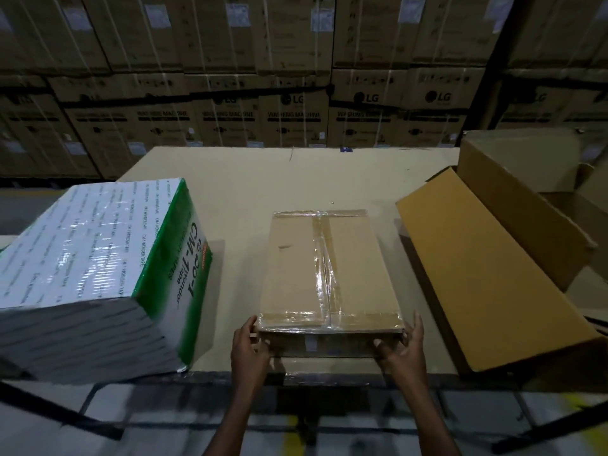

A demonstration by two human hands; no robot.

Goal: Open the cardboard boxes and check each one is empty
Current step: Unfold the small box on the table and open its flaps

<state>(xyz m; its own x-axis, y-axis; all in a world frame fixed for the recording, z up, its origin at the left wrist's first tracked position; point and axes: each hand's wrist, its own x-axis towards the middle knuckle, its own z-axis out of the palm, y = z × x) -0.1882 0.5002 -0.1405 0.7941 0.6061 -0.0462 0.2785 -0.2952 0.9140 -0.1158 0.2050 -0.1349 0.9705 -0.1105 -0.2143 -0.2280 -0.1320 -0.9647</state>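
a flat, rectangular cardboard box (325,274) lies in the middle of the table (243,179), its long side running away from the person; its matte brown top is crossed by glossy clear tape (320,271) down the centre seam and along both short ends, wrinkled and shining; the flaps are shut and sealed; its near end sits just short of the table's front edge; the left hand (248,348) curls round the near left corner, thumb up on the top edge, fingers against the front face; the right hand (403,352) grips the near right corner the same way, fingers spread on the front face, thumb along the side; the table surface is smooth, pale and sheet-like, with a dark front rim; to the left a big white-and-green box (98,274) stands tilted, wrapped in shiny film, its printed green side near the sealed box but apart from it, a strip of bare table between; to the right a long plain cardboard carton (487,274) lies at an angle, its near end at the table's front edge, a narrow gap from the sealed box; behind it an open carton (513,179) with raised flaps; the far half of the table lies bare; beyond, stacked washing machine cartons (296,116) form a wall.
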